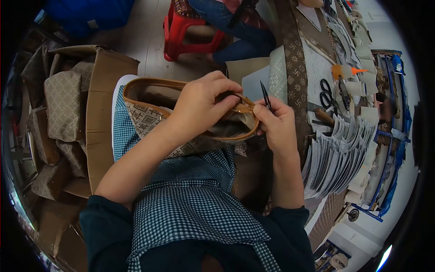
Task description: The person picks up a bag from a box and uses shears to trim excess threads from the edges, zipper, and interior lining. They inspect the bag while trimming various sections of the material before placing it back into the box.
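A patterned bag (pixel 144 119) with brown trim lies open across my lap, its mouth facing up. My left hand (pixel 206 97) reaches over the bag, thumb and fingers pinched on the brown edge by the zipper (pixel 242 109). At the bag's right end, my right hand (pixel 276 120) grips the trim between thumb and fingers. Dark pointed tweezers (pixel 265 96) stick up out of the same hand, tips upward. The zipper's metal teeth show between the two hands. My fingertips inside the bag's rim are partly hidden.
Left, a cardboard box (pixel 108 113) holds several patterned bags (pixel 63 104). Ahead, a person in jeans (pixel 240 38) sits by a red stool (pixel 176 38). Right, a table carries black scissors (pixel 325 95), an orange-tipped glue bottle (pixel 343 71) and stacked curved pieces (pixel 335 158).
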`<state>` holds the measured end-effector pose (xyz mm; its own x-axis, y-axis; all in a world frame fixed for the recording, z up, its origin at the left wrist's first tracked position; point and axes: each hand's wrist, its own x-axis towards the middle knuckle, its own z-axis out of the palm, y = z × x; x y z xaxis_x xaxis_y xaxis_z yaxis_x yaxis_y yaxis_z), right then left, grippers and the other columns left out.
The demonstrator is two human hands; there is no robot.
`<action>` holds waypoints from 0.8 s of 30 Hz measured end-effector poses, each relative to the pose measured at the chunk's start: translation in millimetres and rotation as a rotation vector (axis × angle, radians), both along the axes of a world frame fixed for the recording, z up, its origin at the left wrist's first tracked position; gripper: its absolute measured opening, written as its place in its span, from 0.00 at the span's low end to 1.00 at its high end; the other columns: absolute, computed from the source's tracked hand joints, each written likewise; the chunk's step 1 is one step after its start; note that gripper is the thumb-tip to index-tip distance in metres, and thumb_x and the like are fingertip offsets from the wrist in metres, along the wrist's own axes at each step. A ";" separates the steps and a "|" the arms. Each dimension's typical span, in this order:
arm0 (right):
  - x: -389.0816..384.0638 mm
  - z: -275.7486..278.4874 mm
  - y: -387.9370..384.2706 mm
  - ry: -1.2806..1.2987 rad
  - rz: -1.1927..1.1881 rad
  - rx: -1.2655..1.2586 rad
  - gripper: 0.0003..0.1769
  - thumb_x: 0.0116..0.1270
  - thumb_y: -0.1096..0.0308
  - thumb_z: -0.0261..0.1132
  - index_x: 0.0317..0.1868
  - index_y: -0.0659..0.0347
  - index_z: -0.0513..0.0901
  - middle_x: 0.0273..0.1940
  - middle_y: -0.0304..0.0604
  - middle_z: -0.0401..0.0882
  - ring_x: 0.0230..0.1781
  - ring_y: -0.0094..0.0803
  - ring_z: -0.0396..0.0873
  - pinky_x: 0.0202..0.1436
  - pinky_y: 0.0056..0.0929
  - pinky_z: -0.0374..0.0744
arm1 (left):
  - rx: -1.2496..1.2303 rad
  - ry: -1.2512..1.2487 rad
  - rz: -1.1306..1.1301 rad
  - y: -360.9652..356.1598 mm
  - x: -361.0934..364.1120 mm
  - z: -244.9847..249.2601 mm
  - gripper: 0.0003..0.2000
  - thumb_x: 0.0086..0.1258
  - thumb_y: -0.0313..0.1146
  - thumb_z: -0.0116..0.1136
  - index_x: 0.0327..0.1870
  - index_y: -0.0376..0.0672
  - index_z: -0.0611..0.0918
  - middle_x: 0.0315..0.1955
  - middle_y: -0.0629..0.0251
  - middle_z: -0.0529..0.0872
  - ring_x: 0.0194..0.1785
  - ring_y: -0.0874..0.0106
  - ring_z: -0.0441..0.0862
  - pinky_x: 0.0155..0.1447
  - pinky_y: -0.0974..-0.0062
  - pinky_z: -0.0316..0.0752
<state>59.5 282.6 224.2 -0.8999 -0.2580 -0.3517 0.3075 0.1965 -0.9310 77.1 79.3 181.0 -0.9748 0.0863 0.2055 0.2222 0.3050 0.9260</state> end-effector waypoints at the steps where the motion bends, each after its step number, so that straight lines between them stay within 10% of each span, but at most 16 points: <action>1: 4.3 -0.2 0.6 0.028 0.008 0.008 0.05 0.68 0.71 0.66 0.38 0.65 0.84 0.27 0.32 0.78 0.21 0.14 0.71 0.26 0.14 0.69 | -0.078 0.050 -0.016 -1.7 3.2 2.1 0.10 0.63 0.25 0.66 0.46 0.37 0.86 0.38 0.61 0.85 0.41 0.68 0.85 0.46 0.73 0.80; 11: -12.5 19.8 1.0 0.708 0.206 0.186 0.08 0.62 0.79 0.69 0.42 0.66 0.85 0.31 0.34 0.77 0.29 0.18 0.72 0.34 0.17 0.70 | -0.330 0.460 0.002 -16.2 -3.8 42.2 0.12 0.55 0.24 0.68 0.41 0.41 0.84 0.33 0.62 0.82 0.36 0.62 0.81 0.37 0.67 0.77; 18: 8.9 -9.4 -4.2 0.303 0.217 -0.222 0.07 0.67 0.73 0.69 0.44 0.66 0.86 0.34 0.36 0.78 0.30 0.18 0.71 0.33 0.18 0.70 | -0.233 0.496 -0.061 -38.2 16.0 31.9 0.14 0.54 0.24 0.68 0.43 0.41 0.85 0.35 0.62 0.84 0.39 0.63 0.83 0.39 0.69 0.78; 24: 3.6 14.5 -14.5 0.903 0.147 0.163 0.14 0.75 0.63 0.62 0.41 0.69 0.84 0.42 0.43 0.81 0.38 0.25 0.76 0.43 0.23 0.74 | -0.085 0.483 -0.204 -54.2 8.2 33.4 0.11 0.57 0.26 0.68 0.42 0.40 0.86 0.37 0.64 0.86 0.42 0.65 0.83 0.45 0.70 0.78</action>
<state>63.1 268.1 238.8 -0.8124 -0.4002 0.4241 -0.5587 0.3257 -0.7628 85.2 25.1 214.4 -0.7324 0.2999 0.6112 0.6801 0.2810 0.6771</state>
